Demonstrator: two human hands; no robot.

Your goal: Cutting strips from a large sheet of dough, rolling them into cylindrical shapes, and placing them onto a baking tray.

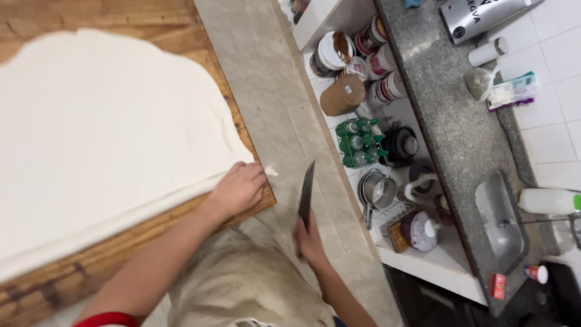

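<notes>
**Dough sheet at the board's corner, knife held off the edge**

Dough [103, 139], a large pale rolled-out sheet, covers most of the wooden board [139, 18], reaching almost to its near edge and its right edge. A narrow strip of bare wood shows along both edges.

Left hand [239, 189] rests at the board's near right corner, fingers curled down and pinching the tip of the dough sheet where it runs out to that corner.

Right hand [310, 237] hangs off the board, over the floor, fingers closed around the handle of a dark-bladed kitchen knife [306, 194]. Blade points away from the body, just beside the board's corner, not touching dough or wood.

Open room: a strip of beige tiled floor [266, 79] runs between the board's right edge and the low shelf.

Around: white tiled shelf [417, 260] under the counter, crowded with jars, a brown lidded canister [342, 95], a green bottle crate [358, 142], a black pot and metal pans. Grey speckled stone counter [448, 115] beyond, with a steel sink [501, 218] and a white plastic bottle [548, 201] beside it.
</notes>
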